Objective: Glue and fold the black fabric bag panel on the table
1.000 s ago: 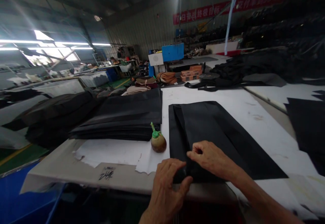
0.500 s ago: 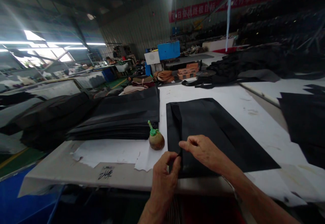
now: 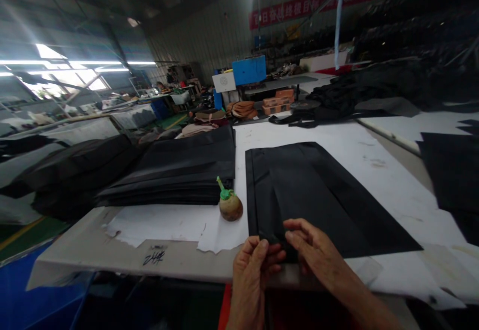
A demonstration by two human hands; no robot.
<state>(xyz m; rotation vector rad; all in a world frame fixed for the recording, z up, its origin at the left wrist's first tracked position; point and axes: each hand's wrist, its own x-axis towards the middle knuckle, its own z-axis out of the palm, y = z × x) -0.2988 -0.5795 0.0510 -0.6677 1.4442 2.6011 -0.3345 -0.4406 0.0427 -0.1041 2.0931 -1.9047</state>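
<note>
A black sheet of fabric or leather-like material (image 3: pixel 329 190) lies on the white-covered table, its near edge under my hands. My left hand (image 3: pixel 249 275) pinches the near left corner between thumb and fingers, and that corner is slightly raised. Just to the right, my right hand (image 3: pixel 322 255) is closed at the same near edge, thumb and forefinger near each other with the other fingers curled beneath. A fold runs along the sheet's left side, lying nearly flat. Beside the sheet stands a round brownish weight (image 3: pixel 231 209) with a green-wrapped stem.
A stack of black sheets (image 3: pixel 179 165) is on the left of the table (image 3: pixel 179 255). Further left is a large dark bundle (image 3: pixel 82 170). More black pieces (image 3: pixel 449 170) lie on the right. Brown folded pieces (image 3: pixel 241 110) and orange boxes (image 3: pixel 277 101) sit at the back.
The fold along the sheet's left side, raised before, now lies flatter. Both hands have moved toward the near edge, the right one also to the right.
</note>
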